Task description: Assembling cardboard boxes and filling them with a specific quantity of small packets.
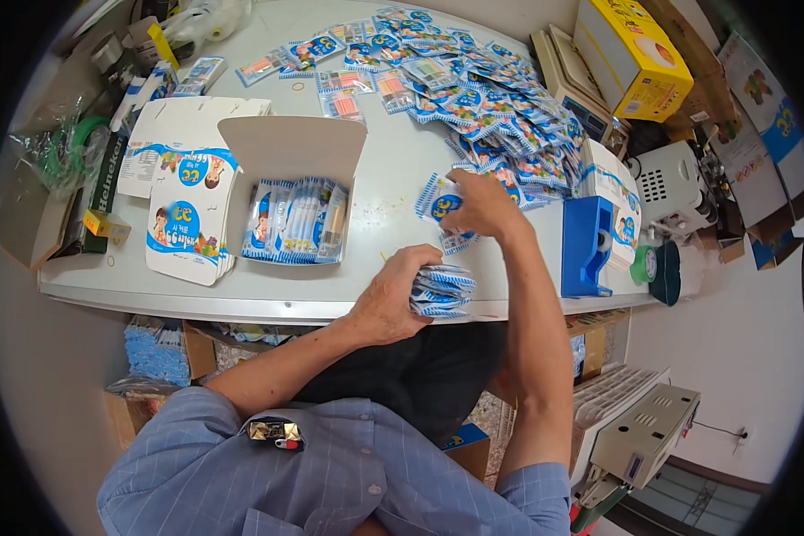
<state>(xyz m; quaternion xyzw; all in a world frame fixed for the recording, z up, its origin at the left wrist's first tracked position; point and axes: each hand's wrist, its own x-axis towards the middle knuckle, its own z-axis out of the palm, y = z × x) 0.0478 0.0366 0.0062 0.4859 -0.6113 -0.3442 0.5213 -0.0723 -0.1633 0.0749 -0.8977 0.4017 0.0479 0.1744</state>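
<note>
My left hand (395, 295) is closed round a stack of small blue-and-white packets (442, 290), held at the table's front edge. Farther forward, my right hand (487, 204) has its fingers and thumb on either side of a single packet (435, 198) at the near edge of a big heap of the same packets (500, 116). Left of my hands stands a white carton (292, 147) with its lid flap raised; a row of packets (299, 219) stands upright inside it.
Flat printed cartons (186, 219) lie stacked left of the carton. On the right are a blue tape dispenser (587, 250), more white cartons (612, 205), a scale (581, 89) and a yellow box (634, 58). Green tape (85, 143) lies at the far left.
</note>
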